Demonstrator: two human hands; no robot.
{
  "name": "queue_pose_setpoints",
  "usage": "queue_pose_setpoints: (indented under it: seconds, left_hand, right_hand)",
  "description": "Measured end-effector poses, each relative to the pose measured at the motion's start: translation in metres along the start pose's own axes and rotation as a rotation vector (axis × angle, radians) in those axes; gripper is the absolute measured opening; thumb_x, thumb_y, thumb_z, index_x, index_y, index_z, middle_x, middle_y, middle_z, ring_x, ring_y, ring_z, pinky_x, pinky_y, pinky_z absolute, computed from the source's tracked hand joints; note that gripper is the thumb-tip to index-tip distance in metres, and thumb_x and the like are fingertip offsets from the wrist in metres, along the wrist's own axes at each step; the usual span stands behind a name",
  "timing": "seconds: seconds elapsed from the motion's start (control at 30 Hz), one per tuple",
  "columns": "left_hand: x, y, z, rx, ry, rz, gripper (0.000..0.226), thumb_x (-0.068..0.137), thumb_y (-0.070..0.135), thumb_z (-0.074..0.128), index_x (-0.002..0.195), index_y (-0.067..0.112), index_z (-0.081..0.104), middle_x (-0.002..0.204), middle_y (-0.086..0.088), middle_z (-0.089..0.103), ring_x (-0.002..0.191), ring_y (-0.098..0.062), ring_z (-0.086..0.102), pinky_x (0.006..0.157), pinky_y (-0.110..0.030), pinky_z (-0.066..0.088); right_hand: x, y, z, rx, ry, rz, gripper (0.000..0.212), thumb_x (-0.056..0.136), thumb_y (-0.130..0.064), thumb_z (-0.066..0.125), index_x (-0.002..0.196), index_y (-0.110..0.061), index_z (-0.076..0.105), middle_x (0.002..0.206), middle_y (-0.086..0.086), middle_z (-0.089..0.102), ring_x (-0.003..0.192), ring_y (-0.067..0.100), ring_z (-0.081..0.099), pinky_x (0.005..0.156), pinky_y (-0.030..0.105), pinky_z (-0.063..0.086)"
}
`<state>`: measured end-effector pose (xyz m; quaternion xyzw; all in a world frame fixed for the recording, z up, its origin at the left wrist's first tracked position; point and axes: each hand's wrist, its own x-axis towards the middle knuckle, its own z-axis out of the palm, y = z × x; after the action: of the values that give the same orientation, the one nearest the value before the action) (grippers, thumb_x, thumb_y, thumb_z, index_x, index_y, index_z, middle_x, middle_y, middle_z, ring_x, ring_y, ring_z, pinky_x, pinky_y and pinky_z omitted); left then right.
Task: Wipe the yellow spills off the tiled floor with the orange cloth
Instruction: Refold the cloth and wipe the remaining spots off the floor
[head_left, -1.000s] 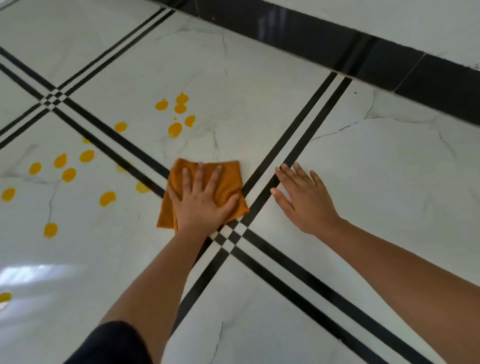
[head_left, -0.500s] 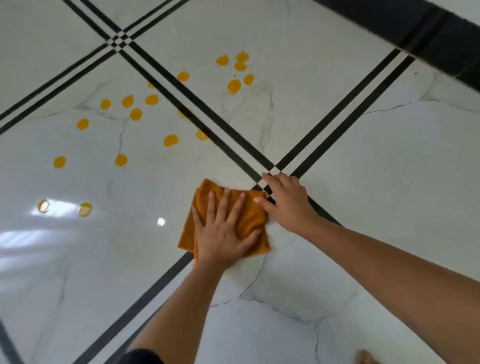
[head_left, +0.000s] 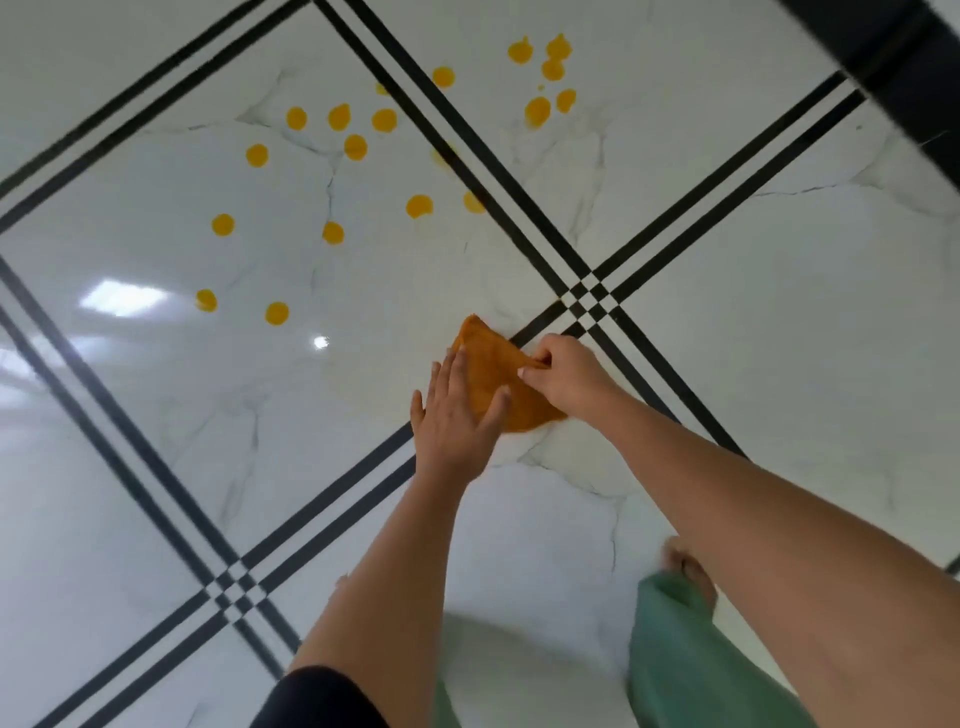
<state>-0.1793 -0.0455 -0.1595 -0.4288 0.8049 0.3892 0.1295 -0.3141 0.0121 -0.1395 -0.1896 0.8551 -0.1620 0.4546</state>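
Observation:
The orange cloth (head_left: 493, 374) lies on the white marbled floor tile (head_left: 363, 415), just below a crossing of black tile lines. My right hand (head_left: 566, 376) pinches the cloth's upper right edge and lifts it into a fold. My left hand (head_left: 457, 415) rests flat with spread fingers on the cloth's left side, holding nothing. Several yellow spills (head_left: 343, 145) dot the tile above and left of the cloth. A second cluster of yellow drops (head_left: 543, 78) sits across the black lines at the top.
Double black tile lines (head_left: 519, 176) cross the floor diagonally. A black skirting band (head_left: 909, 78) runs along the top right. My green trouser leg (head_left: 691, 649) and a bare foot (head_left: 685, 564) show at the bottom right.
The view has pulled back and swung, so the spills look farther off. My right hand has moved onto the cloth and pinched its edge. My left hand has slid toward the cloth's left side.

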Motion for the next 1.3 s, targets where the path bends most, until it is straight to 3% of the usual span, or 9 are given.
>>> queue_pose_setpoints:
  seconds: [0.1,0.2,0.37,0.47,0.67,1.03,1.13,1.23,1.3]
  left_hand:
    - [-0.055,0.029,-0.052,-0.260,0.049,-0.151,0.063,0.094,0.052,0.033,0.148,0.025,0.014,0.155,0.003,0.019,0.143,-0.017,0.013,0.116,-0.044,0.005]
    - [-0.116,0.055,-0.126,-0.431,0.069,-0.237,0.060,0.095,0.049,0.036,0.147,0.025,0.020,0.153,0.002,0.025,0.140,-0.020,0.024,0.115,-0.047,0.015]
    - [-0.224,0.099,-0.271,-0.643,0.033,-0.308,0.059,0.094,0.049,0.038,0.146,0.024,0.023,0.152,0.000,0.028,0.138,-0.022,0.028,0.114,-0.042,0.022]
    - [-0.280,0.114,-0.350,-0.698,0.040,-0.316,0.059,0.095,0.048,0.037,0.146,0.021,0.025,0.152,-0.002,0.028,0.138,-0.022,0.028,0.113,-0.039,0.022]
    - [-0.346,0.116,-0.453,-0.829,0.067,-0.292,0.056,0.098,0.040,0.035,0.147,0.016,0.023,0.153,-0.004,0.025,0.139,-0.022,0.026,0.109,-0.031,0.022]
    - [-0.314,0.089,-0.585,-0.777,0.105,-0.203,0.054,0.098,0.041,0.036,0.143,0.012,0.032,0.147,-0.008,0.036,0.134,-0.024,0.034,0.104,-0.031,0.028]
    - [-0.276,0.082,-0.625,-0.726,0.092,-0.177,0.054,0.097,0.041,0.038,0.142,0.011,0.035,0.145,-0.009,0.039,0.132,-0.024,0.037,0.095,-0.026,0.028]
    - [-0.236,0.077,-0.668,-0.651,0.056,-0.140,0.051,0.096,0.042,0.039,0.137,0.010,0.041,0.139,-0.007,0.044,0.129,-0.024,0.039,0.097,-0.030,0.030]
    - [-0.207,0.077,-0.699,-0.604,0.019,-0.121,0.047,0.096,0.042,0.039,0.130,0.009,0.045,0.131,-0.006,0.047,0.125,-0.023,0.041,0.098,-0.031,0.031]
  right_hand:
    - [-0.071,-0.043,-0.024,0.046,-0.007,-0.067,0.011,0.091,-0.015,0.056,0.099,-0.009,0.054,0.092,-0.001,0.056,0.086,0.014,0.054,0.066,0.022,0.042]
    - [-0.151,-0.098,-0.054,0.105,0.084,-0.033,0.025,0.091,-0.015,0.056,0.114,-0.006,0.056,0.108,0.006,0.061,0.091,0.014,0.052,0.076,0.025,0.041]
    - [-0.290,-0.198,-0.103,0.169,0.161,0.062,0.038,0.093,-0.016,0.054,0.131,-0.012,0.052,0.132,0.009,0.053,0.122,0.026,0.048,0.098,0.031,0.037]
    - [-0.364,-0.257,-0.123,0.253,0.187,0.083,0.033,0.093,-0.013,0.055,0.126,-0.010,0.057,0.128,0.010,0.056,0.119,0.027,0.051,0.099,0.034,0.040]
    - [-0.445,-0.354,-0.135,0.375,0.250,0.014,0.027,0.091,-0.009,0.056,0.116,-0.007,0.064,0.116,0.012,0.064,0.108,0.026,0.057,0.083,0.027,0.043]
    - [-0.439,-0.496,-0.135,0.554,0.363,-0.047,0.031,0.090,-0.009,0.056,0.120,-0.009,0.062,0.122,0.011,0.061,0.105,0.024,0.057,0.075,0.026,0.043]
    - [-0.412,-0.530,-0.134,0.639,0.397,-0.011,0.028,0.089,-0.008,0.057,0.117,-0.007,0.063,0.119,0.013,0.062,0.105,0.028,0.057,0.080,0.033,0.050]
    - [-0.382,-0.570,-0.137,0.745,0.426,0.051,0.025,0.089,-0.005,0.056,0.112,-0.005,0.065,0.116,0.014,0.062,0.093,0.026,0.055,0.085,0.048,0.053]
    - [-0.365,-0.601,-0.142,0.811,0.457,0.080,0.026,0.088,-0.004,0.057,0.113,-0.006,0.065,0.116,0.014,0.062,0.091,0.023,0.053,0.085,0.050,0.053]
